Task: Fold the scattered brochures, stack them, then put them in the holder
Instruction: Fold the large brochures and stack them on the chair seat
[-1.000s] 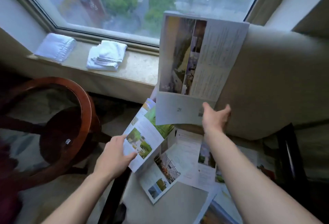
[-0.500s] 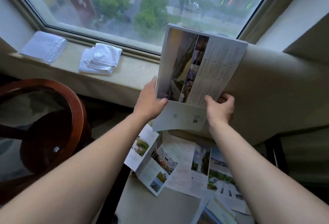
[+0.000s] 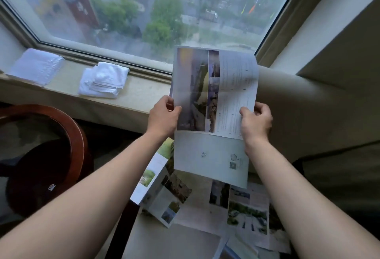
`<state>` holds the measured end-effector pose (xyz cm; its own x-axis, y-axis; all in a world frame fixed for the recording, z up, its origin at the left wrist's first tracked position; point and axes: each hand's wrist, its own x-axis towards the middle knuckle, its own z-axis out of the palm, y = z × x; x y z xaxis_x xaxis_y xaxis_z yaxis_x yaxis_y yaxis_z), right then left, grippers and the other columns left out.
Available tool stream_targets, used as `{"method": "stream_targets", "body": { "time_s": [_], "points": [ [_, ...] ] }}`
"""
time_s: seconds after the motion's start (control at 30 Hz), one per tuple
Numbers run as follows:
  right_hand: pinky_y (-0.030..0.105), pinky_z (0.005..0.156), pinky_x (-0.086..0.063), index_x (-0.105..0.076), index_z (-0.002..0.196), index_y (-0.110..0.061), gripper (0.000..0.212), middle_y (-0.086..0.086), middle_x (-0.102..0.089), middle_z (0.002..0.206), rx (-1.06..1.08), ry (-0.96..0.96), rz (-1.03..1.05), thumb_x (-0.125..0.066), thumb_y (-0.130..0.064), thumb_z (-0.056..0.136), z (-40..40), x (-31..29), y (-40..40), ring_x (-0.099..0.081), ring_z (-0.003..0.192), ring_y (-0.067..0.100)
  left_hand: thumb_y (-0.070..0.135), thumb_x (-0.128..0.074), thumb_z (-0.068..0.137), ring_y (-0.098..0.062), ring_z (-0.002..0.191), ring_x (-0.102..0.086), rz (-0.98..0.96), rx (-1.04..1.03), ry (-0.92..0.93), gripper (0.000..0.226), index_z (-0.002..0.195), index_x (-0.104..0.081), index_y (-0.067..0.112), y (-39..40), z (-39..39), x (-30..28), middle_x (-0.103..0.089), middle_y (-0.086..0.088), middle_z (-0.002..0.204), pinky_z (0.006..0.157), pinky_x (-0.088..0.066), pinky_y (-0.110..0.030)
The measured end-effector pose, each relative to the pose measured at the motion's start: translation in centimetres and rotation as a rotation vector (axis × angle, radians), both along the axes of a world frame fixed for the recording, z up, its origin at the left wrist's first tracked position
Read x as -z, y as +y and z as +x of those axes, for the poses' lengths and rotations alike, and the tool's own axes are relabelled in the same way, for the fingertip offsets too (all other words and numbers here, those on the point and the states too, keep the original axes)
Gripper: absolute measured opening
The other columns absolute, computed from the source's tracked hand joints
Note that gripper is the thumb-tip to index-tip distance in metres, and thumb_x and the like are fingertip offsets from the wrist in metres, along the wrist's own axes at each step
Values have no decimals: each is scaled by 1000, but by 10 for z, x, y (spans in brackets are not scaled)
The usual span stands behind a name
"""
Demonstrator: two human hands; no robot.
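Left hand point(image 3: 164, 117) and right hand point(image 3: 255, 122) each grip a side edge of 1 unfolded brochure point(image 3: 213, 112); scattered brochures point(image 3: 207, 207) lie below it.

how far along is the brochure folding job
Early. Nothing looks folded, stacked or stored, and no holder is in view. In hand: the left hand and right hand each grip a side edge of one open brochure. Left: several unfolded brochures lie scattered on the table.

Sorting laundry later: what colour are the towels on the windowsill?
White, the folded towels; head view.
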<state>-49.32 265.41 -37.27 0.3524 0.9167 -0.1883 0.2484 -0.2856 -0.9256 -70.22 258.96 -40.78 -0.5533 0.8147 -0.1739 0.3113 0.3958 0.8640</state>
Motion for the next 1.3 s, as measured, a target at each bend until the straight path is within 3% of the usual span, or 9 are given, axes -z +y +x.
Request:
{"method": "stream_targets", "body": {
  "time_s": [0.3, 0.37, 0.5, 0.6, 0.73, 0.9, 1.0, 1.17, 1.3],
  "points": [
    [27, 63, -54, -65, 80, -23, 17, -10, -71, 76, -150, 88, 195, -66, -7, 85, 26, -118, -22, -67, 70, 6, 12, -67, 89, -11, 72, -60, 241, 137, -233, 13, 81, -65, 23, -12, -14, -112, -67, 8, 77, 62, -48, -18],
    [26, 63, -55, -64, 80, -24, 20, -11, -71, 75, -237, 133, 234, -67, -6, 88, 32, -149, -36, -69, 74, 6, 18, -67, 91, -16, 81, -62, 276, 148, -379, 5, 86, -68, 18, -18, -17, -143, -70, 2, 85, 69, -48, -25],
    [23, 64, -54, -67, 85, -19, 25, -8, -73, 81, -435, 146, 279, -63, 5, 91, 47, -202, -78, -68, 78, 5, 37, -56, 97, -30, 98, -69, 238, 152, -790, 38, 117, -71, 8, -31, -16, -201, -74, -12, 109, 80, -52, -37],
    [32, 74, -58, -73, 94, -17, 28, -1, -78, 93, -562, 183, 233, -64, 8, 88, 61, -223, -107, -71, 88, 12, 29, -59, 98, -30, 98, -72, 232, 148, -859, 36, 119, -70, 2, -41, -10, -232, -75, -18, 109, 78, -60, -37],
    [36, 69, -57, -75, 104, -20, 26, 12, -76, 104, -566, 344, 80, -69, -27, 80, 76, -245, -120, -73, 90, 24, 28, -74, 82, -30, 80, -72, 290, 214, -711, 28, 98, -76, 5, -61, 1, -253, -76, -22, 98, 64, -62, -35],
    [32, 62, -53, -75, 87, -12, 12, 6, -77, 87, -334, 217, 139, -68, -20, 94, 83, -264, -114, -70, 80, 18, 32, -74, 84, -28, 94, -72, 289, 275, -515, 23, 99, -76, 14, -80, 16, -262, -78, -6, 98, 64, -56, -23],
    [35, 61, -57, -75, 88, -11, 13, 15, -76, 94, -318, 324, 91, -67, -18, 94, 83, -279, -113, -71, 79, 23, 54, -76, 77, -11, 121, -52, 439, 213, 83, 74, 137, -48, 23, -91, 22, -275, -55, 8, 132, 91, -45, -19],
    [41, 69, -63, -74, 108, 1, 23, 23, -76, 102, -354, 497, 18, -61, -15, 97, 67, -307, -108, -74, 87, 30, 79, -61, 68, -17, 154, -1, 463, 826, 860, 116, 158, -2, 35, -96, 64, -299, -5, 1, 168, 124, -8, -39],
    [29, 56, -57, -72, 109, -1, 28, 18, -75, 99, -379, 468, 19, -65, -24, 97, 65, -323, -110, -72, 82, 26, 58, -69, 78, -20, 141, -38, 449, 807, 896, 99, 157, -15, 32, -86, 76, -309, -33, 4, 160, 108, -38, -39]
  ]
}}
